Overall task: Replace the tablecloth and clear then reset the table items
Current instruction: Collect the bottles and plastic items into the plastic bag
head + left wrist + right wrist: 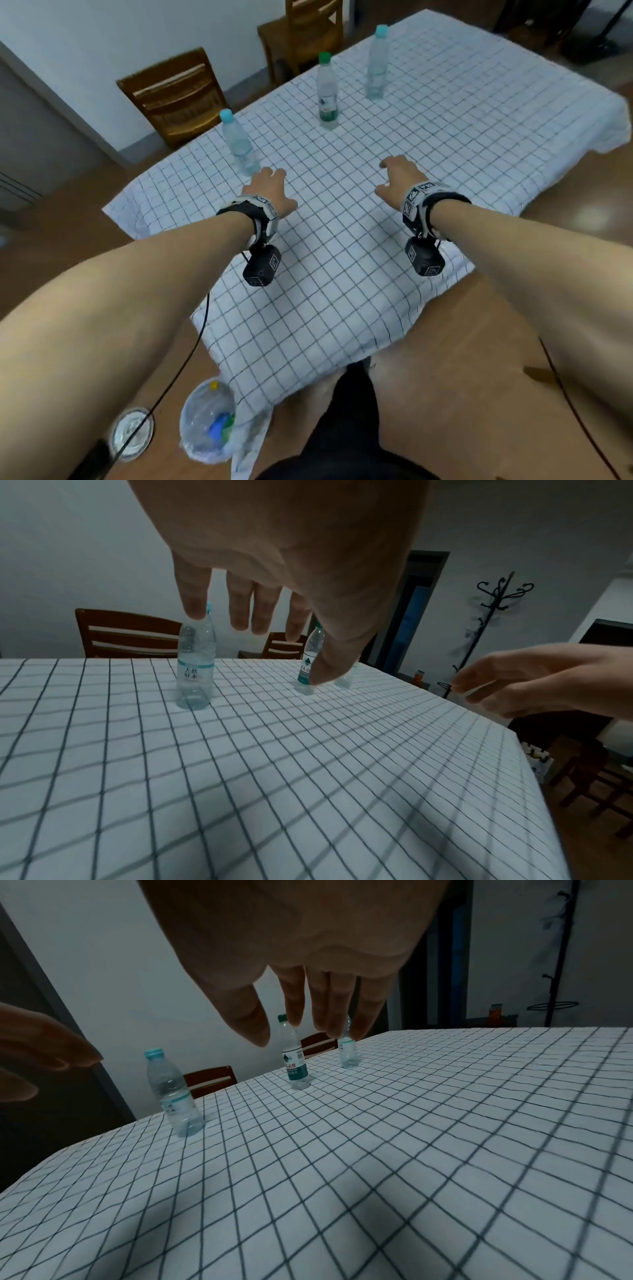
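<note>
A white tablecloth (342,240) with a dark grid covers the table. Three clear water bottles stand upright on it in a row along the far left side: a near one with a light-blue cap (238,144), a middle one with a green cap (327,92) and a far one with a light-blue cap (376,65). My left hand (270,188) hovers above the cloth just right of the near bottle (194,669), fingers spread and relaxed, holding nothing. My right hand (397,178) hovers over the middle of the cloth, fingers extended and empty (308,1007).
Two wooden chairs (174,96) (308,34) stand against the table's far left side. On the brown floor near my feet is a plastic-lined bin (209,421) with bottles in it and a round lid (132,431). A coat stand (493,620) is at the far right.
</note>
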A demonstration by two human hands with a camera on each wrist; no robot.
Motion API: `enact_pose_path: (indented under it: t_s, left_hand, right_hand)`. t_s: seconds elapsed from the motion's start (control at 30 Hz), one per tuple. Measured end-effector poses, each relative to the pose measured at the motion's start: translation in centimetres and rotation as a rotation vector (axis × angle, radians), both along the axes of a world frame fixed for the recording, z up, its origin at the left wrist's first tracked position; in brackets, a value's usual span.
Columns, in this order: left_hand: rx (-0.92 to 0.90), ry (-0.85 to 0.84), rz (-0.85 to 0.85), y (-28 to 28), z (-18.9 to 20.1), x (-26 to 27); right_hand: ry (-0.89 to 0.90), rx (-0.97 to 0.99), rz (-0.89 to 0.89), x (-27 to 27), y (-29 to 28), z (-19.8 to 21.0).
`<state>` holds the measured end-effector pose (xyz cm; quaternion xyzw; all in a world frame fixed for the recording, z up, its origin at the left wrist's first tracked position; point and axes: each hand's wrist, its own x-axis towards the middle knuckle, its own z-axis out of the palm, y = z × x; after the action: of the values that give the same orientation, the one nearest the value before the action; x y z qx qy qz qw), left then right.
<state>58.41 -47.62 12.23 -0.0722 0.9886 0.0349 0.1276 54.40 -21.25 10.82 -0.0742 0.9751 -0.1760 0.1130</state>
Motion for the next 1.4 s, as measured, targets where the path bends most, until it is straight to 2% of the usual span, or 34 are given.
enact_pose_path:
  t_s: [0.17,0.3,0.43,0.67,0.8,0.9,0.97,1.07,1.23,1.33,1.4]
  left_hand:
    - [0.004,0.123,0.080,-2.1,1.7,-10.6]
    - [-0.014,0.129,0.138,-4.8,3.2,-16.4]
    - [-0.087,0.118,0.218,-7.5,3.3,-19.9]
    - [-0.124,-0.019,0.351,-10.6,0.2,-24.8]
    - [-0.093,-0.227,0.308,-10.2,-1.6,-26.1]
    - [-0.100,-0.283,0.326,-8.8,-3.4,-25.9]
    - [-0.094,-0.300,0.398,-7.5,-4.8,-25.3]
    - [-0.077,-0.422,0.536,-6.4,-7.6,-24.0]
    - [-0.025,-0.466,0.684,-5.0,-10.6,-21.4]
    - [0.004,-0.528,0.739,-4.1,-11.5,-20.3]
    - [0.015,-0.498,0.766,-3.6,-12.1,-19.7]
  right_hand:
    - [0.016,-0.001,0.003,-9.3,0.1,0.4]
    - [-0.008,0.020,0.002,-15.3,-1.6,1.4]
    - [-0.004,-0.022,0.070,-20.3,-4.1,1.8]
    - [-0.032,-0.019,0.201,-26.3,-6.2,0.5]
    - [0.029,-0.074,0.257,-30.0,-6.8,0.1]
    - [0.055,-0.128,0.278,-33.3,-7.8,0.1]
    - [0.074,-0.162,0.319,-35.3,-8.4,-0.1]
    - [0.144,-0.188,0.389,-37.6,-8.9,-1.0]
    - [0.272,-0.230,0.360,-39.9,-9.5,-2.7]
    - [0.192,-0.205,0.364,-41.2,-10.3,-3.6]
    - [0.121,-0.207,0.413,-41.8,-10.8,-4.1]
